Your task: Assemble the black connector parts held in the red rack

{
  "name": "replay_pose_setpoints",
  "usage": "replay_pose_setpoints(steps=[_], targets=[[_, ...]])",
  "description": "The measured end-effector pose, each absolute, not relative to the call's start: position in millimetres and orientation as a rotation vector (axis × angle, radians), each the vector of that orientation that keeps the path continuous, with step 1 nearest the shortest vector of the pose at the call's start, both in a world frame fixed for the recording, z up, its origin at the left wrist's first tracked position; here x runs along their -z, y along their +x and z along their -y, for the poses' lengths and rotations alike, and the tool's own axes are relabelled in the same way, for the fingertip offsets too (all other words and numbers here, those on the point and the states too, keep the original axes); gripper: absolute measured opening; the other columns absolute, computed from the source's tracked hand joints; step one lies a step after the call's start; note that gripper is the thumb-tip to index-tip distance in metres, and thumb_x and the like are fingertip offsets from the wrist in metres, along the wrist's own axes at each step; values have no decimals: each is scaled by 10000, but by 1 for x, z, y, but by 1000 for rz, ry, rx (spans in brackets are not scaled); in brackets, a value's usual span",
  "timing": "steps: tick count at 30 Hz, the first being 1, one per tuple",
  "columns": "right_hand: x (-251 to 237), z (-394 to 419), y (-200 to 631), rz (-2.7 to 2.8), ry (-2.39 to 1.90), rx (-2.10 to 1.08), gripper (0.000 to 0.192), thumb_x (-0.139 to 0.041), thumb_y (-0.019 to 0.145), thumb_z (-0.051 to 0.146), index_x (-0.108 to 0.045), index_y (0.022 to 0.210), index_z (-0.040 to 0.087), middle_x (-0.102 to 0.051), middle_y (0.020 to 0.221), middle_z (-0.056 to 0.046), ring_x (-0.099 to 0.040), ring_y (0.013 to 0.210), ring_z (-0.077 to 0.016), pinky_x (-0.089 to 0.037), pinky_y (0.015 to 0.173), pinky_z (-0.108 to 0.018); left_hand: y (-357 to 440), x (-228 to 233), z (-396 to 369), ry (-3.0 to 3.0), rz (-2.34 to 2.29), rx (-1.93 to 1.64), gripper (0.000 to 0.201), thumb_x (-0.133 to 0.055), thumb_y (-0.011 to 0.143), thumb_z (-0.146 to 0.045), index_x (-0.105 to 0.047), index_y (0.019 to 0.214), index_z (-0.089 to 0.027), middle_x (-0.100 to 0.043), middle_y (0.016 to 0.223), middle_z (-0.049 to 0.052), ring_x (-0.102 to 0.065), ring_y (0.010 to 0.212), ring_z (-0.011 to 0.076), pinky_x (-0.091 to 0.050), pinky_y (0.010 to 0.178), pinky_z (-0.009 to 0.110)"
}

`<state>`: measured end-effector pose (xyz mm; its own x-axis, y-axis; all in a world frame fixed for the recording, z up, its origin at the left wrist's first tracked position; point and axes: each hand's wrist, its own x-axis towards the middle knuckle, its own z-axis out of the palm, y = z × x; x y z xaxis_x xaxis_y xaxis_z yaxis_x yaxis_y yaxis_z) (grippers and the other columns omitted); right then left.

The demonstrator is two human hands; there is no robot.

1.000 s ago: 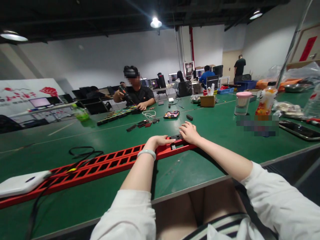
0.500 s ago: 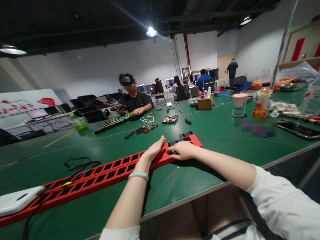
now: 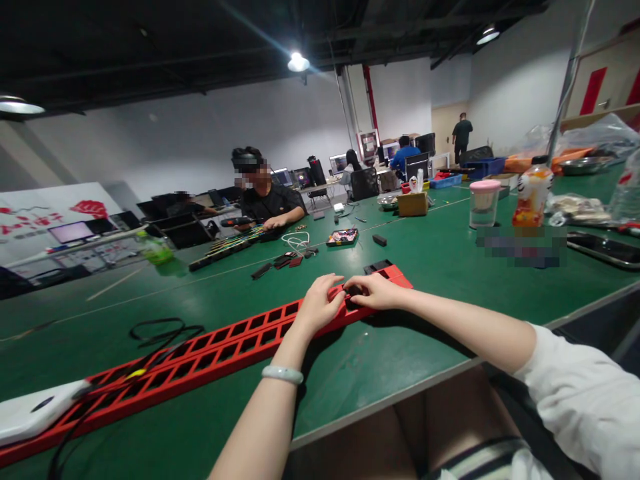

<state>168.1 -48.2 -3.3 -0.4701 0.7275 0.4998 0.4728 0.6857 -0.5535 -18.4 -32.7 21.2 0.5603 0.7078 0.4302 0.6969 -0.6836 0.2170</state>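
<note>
A long red slotted frame (image 3: 240, 343) lies at a slant across the green table. My left hand (image 3: 320, 303) rests over its right part, thumb and fingers parted, with the fingertips close to my right hand. Near that end, my right hand (image 3: 377, 292) is closed on a small black block (image 3: 354, 291), low against the frame; the fingers cover part of it. Another black piece (image 3: 376, 266) sits at the frame's far right end. On the left end rests a white device (image 3: 40, 411) with a black cable (image 3: 165, 331).
Cables and dark pieces (image 3: 287, 261), a small box (image 3: 343, 237) and a black block (image 3: 379, 240) lie beyond the frame. To the right stand a pink-lidded cup (image 3: 484, 203), a bottle (image 3: 530, 193) and a phone (image 3: 605, 250). A co-worker (image 3: 273, 200) sits across the table.
My left hand has shifted right and turned its fingers in toward my right hand. The right hand's fingers have drawn together on the black block. The view has shifted slightly.
</note>
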Motion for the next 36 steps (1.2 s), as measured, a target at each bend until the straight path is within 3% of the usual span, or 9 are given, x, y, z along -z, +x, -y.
replay_pose_setpoints(steps=[4, 8, 13, 23, 36], targets=[[4, 48, 171, 2177, -921, -442, 363, -562, 713, 211, -542, 1070, 150, -544, 661, 17, -457, 562, -83, -342, 547, -196, -16, -29, 43, 2805, -1201, -649, 423, -450, 778, -393, -497, 1149, -195, -485, 1213, 41, -412, 1140, 189, -300, 994, 306], [8, 45, 172, 2229, -943, -415, 419, -615, 681, 362, -553, 1019, 124, -538, 673, -2, -480, 587, -106, -353, 537, -210, -16, -24, 42, 2787, -1238, -529, 517, -441, 770, -440, -444, 1219, -182, -446, 1264, 48, -371, 1184, 206, -269, 1010, 315], [11, 41, 172, 2211, -920, -314, 480, -654, 619, 453, -583, 970, 134, -523, 857, -56, -489, 668, -115, -401, 624, -240, -19, -15, 37, 2719, -1397, -373, 702, -486, 712, -481, -307, 1316, -169, -268, 1385, 59, -181, 1281, 247, -166, 1044, 374], [10, 38, 172, 2179, -989, -323, 484, -677, 590, 449, -613, 937, 118, -553, 739, -38, -493, 644, -124, -390, 595, -231, -20, -9, 31, 2692, -1415, -294, 596, -389, 785, -447, -319, 1309, -173, -257, 1385, 82, -153, 1289, 234, -129, 1033, 431], [14, 38, 169, 2275, -874, -300, 446, -611, 673, 458, -630, 992, 148, -512, 831, -63, -509, 725, -144, -423, 696, -262, -19, -7, 29, 2676, -1425, -246, 553, -356, 795, -454, -343, 1291, -210, -304, 1368, 67, -200, 1277, 237, -138, 1025, 436]])
